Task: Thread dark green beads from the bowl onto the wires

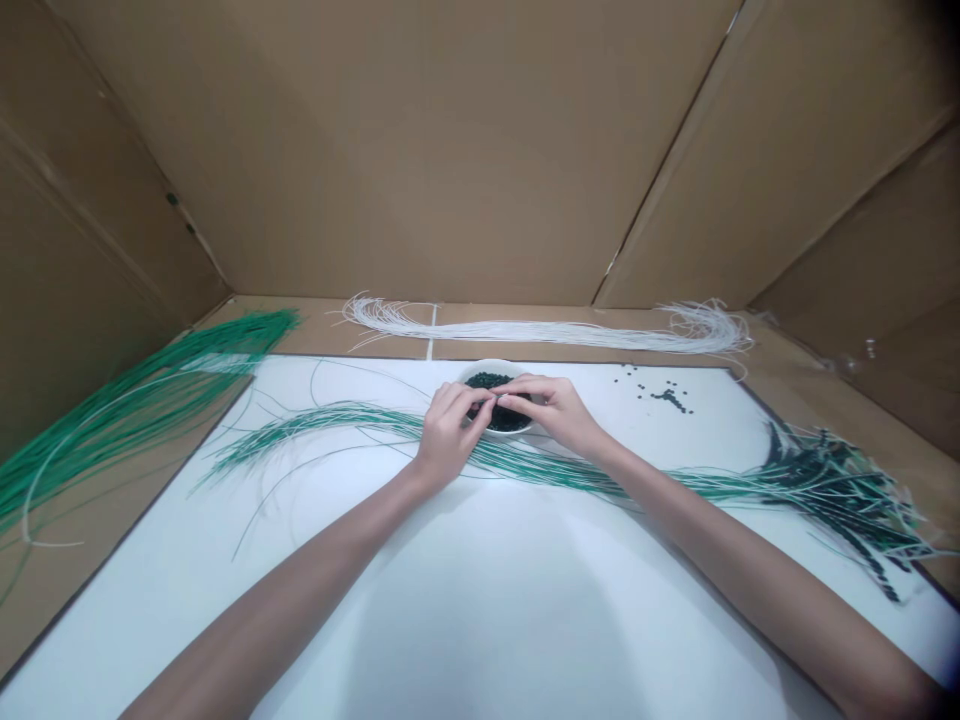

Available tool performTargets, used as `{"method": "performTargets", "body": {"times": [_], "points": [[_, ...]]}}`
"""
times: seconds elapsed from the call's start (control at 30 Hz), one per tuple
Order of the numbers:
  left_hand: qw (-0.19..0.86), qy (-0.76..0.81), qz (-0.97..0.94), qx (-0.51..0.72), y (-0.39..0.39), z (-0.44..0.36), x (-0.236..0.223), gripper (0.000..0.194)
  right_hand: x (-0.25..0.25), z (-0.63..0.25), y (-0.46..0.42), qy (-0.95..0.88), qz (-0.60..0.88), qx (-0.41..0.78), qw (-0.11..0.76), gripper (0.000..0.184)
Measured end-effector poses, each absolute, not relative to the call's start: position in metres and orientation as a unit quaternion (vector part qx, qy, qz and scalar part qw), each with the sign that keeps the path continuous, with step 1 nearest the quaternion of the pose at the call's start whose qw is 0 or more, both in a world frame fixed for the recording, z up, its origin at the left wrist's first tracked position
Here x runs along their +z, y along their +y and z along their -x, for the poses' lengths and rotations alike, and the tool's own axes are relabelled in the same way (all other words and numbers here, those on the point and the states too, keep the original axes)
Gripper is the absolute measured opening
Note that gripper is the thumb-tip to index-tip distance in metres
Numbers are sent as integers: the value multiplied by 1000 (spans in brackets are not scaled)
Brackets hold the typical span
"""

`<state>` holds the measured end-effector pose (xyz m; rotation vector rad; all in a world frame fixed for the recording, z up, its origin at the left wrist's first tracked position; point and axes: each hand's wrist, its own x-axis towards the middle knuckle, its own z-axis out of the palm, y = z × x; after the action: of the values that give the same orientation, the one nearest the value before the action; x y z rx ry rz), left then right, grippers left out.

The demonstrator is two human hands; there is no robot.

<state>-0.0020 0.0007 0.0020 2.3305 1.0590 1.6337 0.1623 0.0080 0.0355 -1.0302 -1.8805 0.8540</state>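
In the head view, the only feed I am watching, the left hand [450,420] and the right hand [559,405] are hovering over a white bowl [487,365], which is sitting toward the far side of the white tabletop [487,580] and holding a heap of small dark beads [487,381]. On both hands I am seeing the fingers drawn together in a pinch, the tips nearly meeting; I am not able to tell whether a bead, a strand or nothing is sitting between them.

Near the bowl, a bundle of green strands [551,470] is running left to right under the wrists, and its right end is fanning out into dark clusters [832,470] that are looking to me like strung beads. A few loose beads [667,398] are lying to the right of the bowl. White strands [555,333] are stretching along the cardboard at the far side, and more green strands [165,375] are lying at the left.

I am judging the step in hand to be fine fingertip work with a tiny piece; the next move is calling for steady fingers and little wrist travel, clear of the bowl's rim.
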Motion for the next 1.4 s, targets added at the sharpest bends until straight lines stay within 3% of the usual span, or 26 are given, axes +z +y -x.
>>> {"method": "performTargets", "body": {"times": [0.37,1.0,1.4], "points": [[59,354,-762,539,1,2,1,7,42,-162,5,-755,419,297,407,12],[57,349,-759,546,0,2,3,7,40,-163,8,-720,429,343,424,17],[55,347,-769,534,1,2,3,7,41,-163,6,-748,424,286,423,13]]}}
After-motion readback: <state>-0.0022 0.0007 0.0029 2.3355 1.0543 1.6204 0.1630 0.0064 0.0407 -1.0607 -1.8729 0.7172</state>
